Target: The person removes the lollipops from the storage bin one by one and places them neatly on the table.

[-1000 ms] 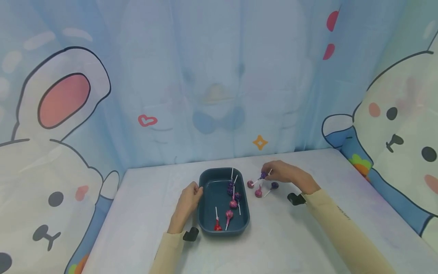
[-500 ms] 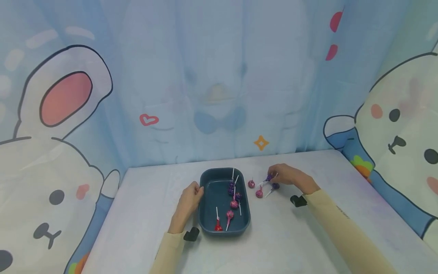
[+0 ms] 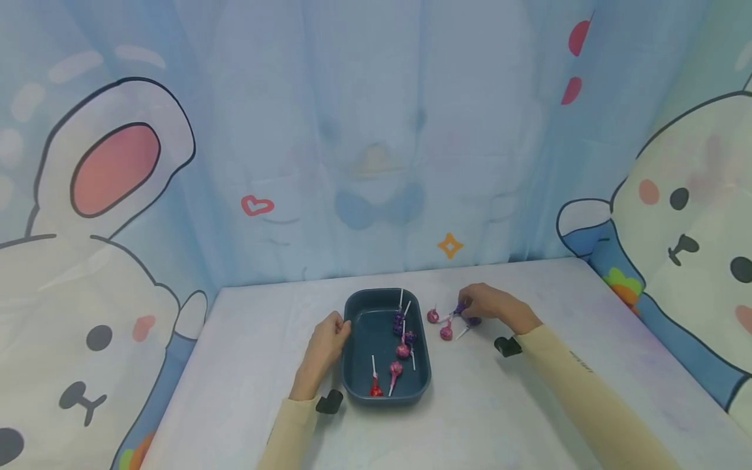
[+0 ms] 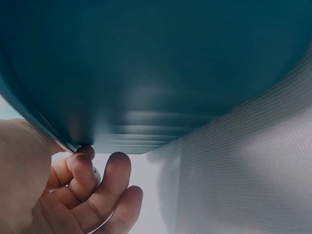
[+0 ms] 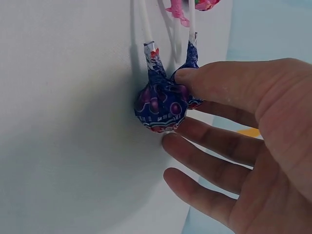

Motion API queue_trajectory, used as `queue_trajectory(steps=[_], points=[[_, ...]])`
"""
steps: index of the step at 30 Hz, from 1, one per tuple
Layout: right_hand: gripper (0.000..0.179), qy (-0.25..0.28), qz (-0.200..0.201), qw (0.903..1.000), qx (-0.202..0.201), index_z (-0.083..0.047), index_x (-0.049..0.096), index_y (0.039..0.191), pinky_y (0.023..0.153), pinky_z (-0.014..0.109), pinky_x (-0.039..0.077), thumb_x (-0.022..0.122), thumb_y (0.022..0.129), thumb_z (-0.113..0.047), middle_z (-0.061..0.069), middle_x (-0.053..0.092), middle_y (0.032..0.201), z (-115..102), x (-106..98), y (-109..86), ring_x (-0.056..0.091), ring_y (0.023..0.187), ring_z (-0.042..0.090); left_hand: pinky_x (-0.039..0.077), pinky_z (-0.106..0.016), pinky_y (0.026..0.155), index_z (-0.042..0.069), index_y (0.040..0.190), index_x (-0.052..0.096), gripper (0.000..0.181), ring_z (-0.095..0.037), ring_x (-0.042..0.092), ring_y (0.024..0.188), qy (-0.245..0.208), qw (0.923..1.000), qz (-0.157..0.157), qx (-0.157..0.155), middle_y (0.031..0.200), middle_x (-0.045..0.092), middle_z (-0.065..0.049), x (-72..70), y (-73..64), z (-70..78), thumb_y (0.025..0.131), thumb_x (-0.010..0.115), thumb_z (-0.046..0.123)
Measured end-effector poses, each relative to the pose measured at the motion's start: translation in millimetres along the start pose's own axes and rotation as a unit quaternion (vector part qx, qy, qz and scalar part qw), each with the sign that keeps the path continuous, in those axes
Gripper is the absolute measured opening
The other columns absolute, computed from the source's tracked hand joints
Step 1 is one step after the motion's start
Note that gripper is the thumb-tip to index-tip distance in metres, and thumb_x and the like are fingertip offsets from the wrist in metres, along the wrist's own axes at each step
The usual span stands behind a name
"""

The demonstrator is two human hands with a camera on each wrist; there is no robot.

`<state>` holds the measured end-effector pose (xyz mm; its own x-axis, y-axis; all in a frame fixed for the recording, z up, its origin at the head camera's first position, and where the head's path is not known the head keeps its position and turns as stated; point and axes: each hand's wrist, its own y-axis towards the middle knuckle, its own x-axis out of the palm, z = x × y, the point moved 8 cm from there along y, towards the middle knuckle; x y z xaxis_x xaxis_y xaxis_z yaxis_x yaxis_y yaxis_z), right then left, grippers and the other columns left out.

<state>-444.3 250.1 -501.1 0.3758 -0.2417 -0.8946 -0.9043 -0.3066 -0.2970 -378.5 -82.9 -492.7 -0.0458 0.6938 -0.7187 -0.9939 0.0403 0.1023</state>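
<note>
In the head view my left hand [image 3: 325,339] grips the left rim of a dark blue-green rectangular tray [image 3: 367,399]. The left wrist view shows its fingers curled at the edge of the tray [image 4: 146,73]. My right hand [image 3: 490,303] is low over the table, to the right of the tray, and pinches a purple-wrapped lollipop [image 3: 460,308]. From the right wrist, the thumb lies on that lollipop [image 5: 192,56], partly hidden behind a second purple lollipop [image 5: 161,107], which overlaps the fingertips. Two pink lollipops, one at the front [image 3: 446,333], lie left of the hand.
Inside the tray lie several lollipops: purple ones [image 3: 398,321], pink ones [image 3: 396,369] and a red one [image 3: 376,390]. The white-covered table [image 3: 252,365] ends at a blue curtain [image 3: 376,130] with cartoon rabbits.
My right hand has shifted slightly right with the purple lollipop, closer to the second purple one, then settled lower over it. My left hand stays at the tray's rim.
</note>
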Motion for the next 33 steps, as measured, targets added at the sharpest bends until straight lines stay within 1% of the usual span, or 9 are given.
queue_trajectory(steps=[8,12,15,18,21,24,30,33], points=[[0.021,-0.019,0.01,0.9998,-0.004,-0.009,0.063,0.103,0.077,0.037,0.048,0.064,0.084,-0.018,0.005,0.062,0.097,-2,1,-0.8,0.056,0.082,0.016,0.036,-0.025,0.049,0.012,0.079,0.046,0.021,-0.012,0.044,0.055,-0.004,1.0,0.0,0.001,0.064,0.046,0.0,-0.7,0.1,0.4,0.093,0.05,0.027],[0.023,-0.017,0.014,0.9997,-0.007,-0.008,0.062,0.105,0.078,0.038,0.048,0.064,0.084,-0.018,0.006,0.062,0.098,-2,0,-1.9,0.055,0.082,0.016,0.035,-0.025,0.049,0.012,0.079,0.046,0.021,-0.012,0.044,0.055,-0.003,1.0,0.003,0.001,0.064,0.046,0.0,-1.4,-0.3,1.1,0.093,0.05,0.028],[0.027,-0.012,0.014,0.9998,-0.003,-0.007,0.061,0.107,0.079,0.039,0.048,0.065,0.084,-0.02,0.007,0.061,0.1,-1,1,-2.8,0.055,0.083,0.017,0.035,-0.025,0.048,0.012,0.079,0.046,0.021,-0.012,0.043,0.055,-0.003,1.0,0.002,-0.001,0.064,0.046,0.0,-1.0,-0.6,0.5,0.093,0.05,0.028],[0.034,-0.014,0.02,0.9997,0.002,-0.007,0.059,0.112,0.082,0.042,0.047,0.066,0.084,-0.025,0.009,0.061,0.105,-1,0,-4.0,0.056,0.089,0.02,0.035,-0.025,0.048,0.012,0.078,0.046,0.022,-0.011,0.043,0.053,-0.004,1.0,0.004,0.006,0.063,0.046,0.001,-0.6,-0.6,0.4,0.093,0.05,0.028],[0.042,-0.016,0.027,0.9995,0.003,-0.005,0.056,0.117,0.087,0.045,0.045,0.066,0.083,-0.029,0.012,0.059,0.112,-1,-2,-4.9,0.056,0.099,0.026,0.035,-0.025,0.047,0.012,0.077,0.046,0.023,-0.011,0.043,0.052,-0.003,0.9998,0.007,0.016,0.061,0.046,0.001,-0.4,-0.3,0.7,0.093,0.05,0.029],[0.047,-0.012,0.029,0.9995,0.003,-0.004,0.053,0.121,0.091,0.048,0.043,0.065,0.084,-0.029,0.016,0.056,0.119,-2,-3,-6.0,0.053,0.108,0.031,0.035,-0.025,0.046,0.013,0.077,0.046,0.023,-0.01,0.043,0.051,-0.004,0.9998,0.006,0.019,0.061,0.046,0.002,0.7,-0.1,0.2,0.093,0.049,0.029],[0.049,0.008,0.033,0.9993,0.015,-0.005,0.049,0.126,0.091,0.05,0.042,0.063,0.085,-0.028,0.018,0.052,0.126,-8,-11,-9.1,0.05,0.113,0.034,0.035,-0.025,0.047,0.013,0.078,0.046,0.023,-0.011,0.043,0.052,-0.001,0.9999,0.008,0.015,0.061,0.046,0.001,0.7,0.3,-0.3,0.093,0.05,0.029],[0.05,0.006,0.038,0.9992,0.01,-0.006,0.049,0.127,0.09,0.05,0.043,0.063,0.086,-0.028,0.019,0.052,0.126,-14,-17,-10.9,0.05,0.113,0.034,0.035,-0.025,0.046,0.013,0.078,0.046,0.022,-0.011,0.043,0.052,-0.001,0.9999,0.009,0.012,0.062,0.046,0.001,0.5,0.5,-0.3,0.093,0.05,0.029]])
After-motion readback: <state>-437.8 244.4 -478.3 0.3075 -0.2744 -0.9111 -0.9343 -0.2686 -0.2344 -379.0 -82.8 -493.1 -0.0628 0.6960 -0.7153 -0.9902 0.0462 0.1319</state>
